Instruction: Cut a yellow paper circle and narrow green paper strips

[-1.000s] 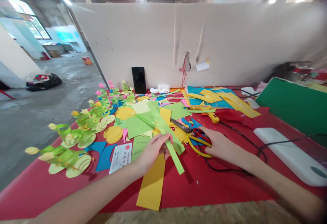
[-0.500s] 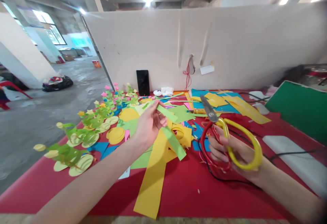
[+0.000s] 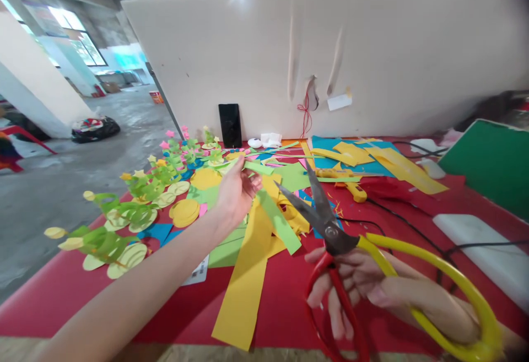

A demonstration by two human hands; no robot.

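Observation:
My left hand (image 3: 236,194) is closed around a light green paper strip (image 3: 279,221), whose free end slants down to the right. Scissors (image 3: 330,232) with one red and one yellow handle are gripped in my right hand (image 3: 372,282). Their blades are spread apart and point up and left, toward the strip. Below my left hand a wide yellow paper strip (image 3: 239,296) runs down to the front of the red tabletop (image 3: 285,318). Yellow paper scraps and green sheets lie under and around the left hand.
Paper flower pieces (image 3: 124,216) stand along the left, near yellow paper discs (image 3: 184,212). A black phone (image 3: 230,125) leans against the white panel (image 3: 198,53). To the right are a yellow glue gun (image 3: 356,191), cords, a white power strip (image 3: 475,246) and a green board (image 3: 491,169).
The scissors have come closer and lower, and their blades have spread apart. My left hand has shifted slightly left with the green strip in it. The head view has tilted down a little.

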